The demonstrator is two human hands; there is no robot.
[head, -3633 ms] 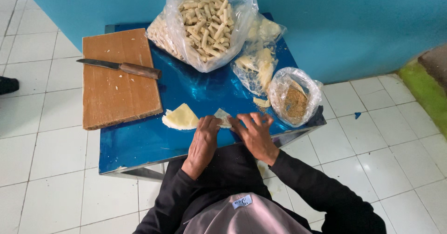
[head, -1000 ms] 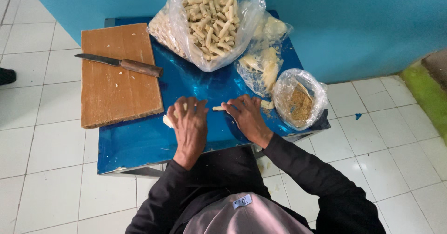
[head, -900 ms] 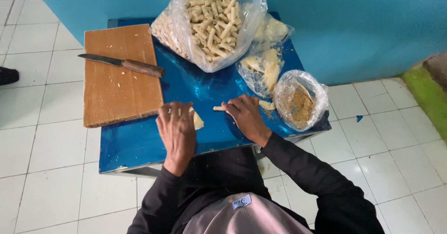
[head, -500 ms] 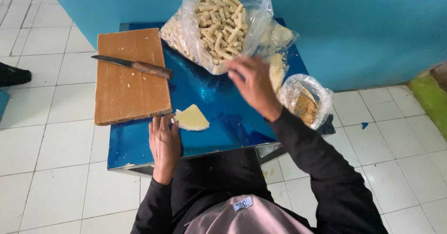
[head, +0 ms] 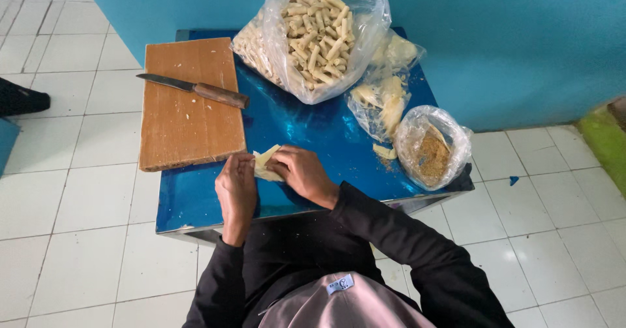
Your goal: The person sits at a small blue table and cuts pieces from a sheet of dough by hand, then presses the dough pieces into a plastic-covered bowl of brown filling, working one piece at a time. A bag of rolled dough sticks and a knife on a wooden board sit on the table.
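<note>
A pale yellow dough sheet (head: 265, 162) lies on the shiny blue table (head: 313, 132) near its front edge. My left hand (head: 236, 189) grips its left side and my right hand (head: 301, 173) pinches its right side. Both hands sit just in front of the wooden cutting board (head: 189, 103). Part of the sheet is hidden under my fingers.
A knife (head: 195, 90) with a wooden handle lies across the board's top right. Behind stand a large clear bag of rolled sticks (head: 319, 34), a smaller bag of pale sheets (head: 385, 100) and a bag of brown crumbs (head: 432, 149). White tiled floor surrounds the table; a blue wall is behind.
My right hand came back from the big bag of rolls to the sheet. My left hand moved up onto the sheet, and both now hold it.
</note>
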